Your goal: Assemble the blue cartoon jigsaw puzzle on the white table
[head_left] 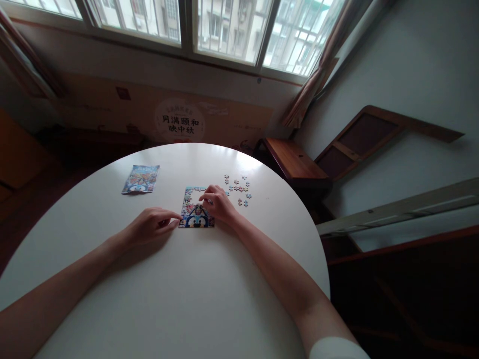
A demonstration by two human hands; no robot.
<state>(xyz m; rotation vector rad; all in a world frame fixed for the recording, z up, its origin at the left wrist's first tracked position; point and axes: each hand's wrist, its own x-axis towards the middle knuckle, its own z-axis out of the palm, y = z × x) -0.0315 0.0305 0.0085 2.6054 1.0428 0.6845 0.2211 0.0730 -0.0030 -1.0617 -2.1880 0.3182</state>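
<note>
A small colourful jigsaw puzzle (194,213) lies partly assembled near the middle of the round white table (179,289). My left hand (153,223) rests at its left edge, fingers curled and pinched together, touching the puzzle's side. My right hand (219,202) lies over the puzzle's upper right part, fingers bent and pressing down on it; whether a piece is under the fingertips is hidden. Several loose puzzle pieces (239,188) are scattered just right of that hand.
A printed packet with the same picture (141,179) lies on the table to the left. A wooden chair (299,162) stands past the table's right edge. Cardboard with printed characters (179,122) leans under the window.
</note>
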